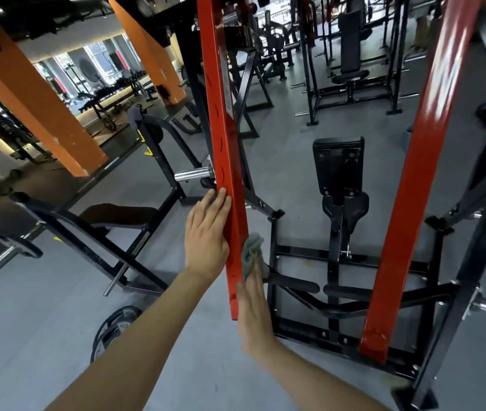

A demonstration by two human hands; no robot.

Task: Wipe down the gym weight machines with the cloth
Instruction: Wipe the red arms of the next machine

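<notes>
A red steel upright of a weight machine runs down the middle of the view. My left hand lies flat against its left face with straight fingers. On the upright's right side, my right hand presses a crumpled grey cloth against the metal; the fingers are straight and the cloth bunches above the fingertips. A second red upright leans at the right. Between the two stands the machine's black seat and back pad on a black base frame.
A black bench frame with a chrome peg stands to the left. A weight plate leans on the grey floor near my left forearm. Orange pillars rise at far left. More black racks and benches fill the back.
</notes>
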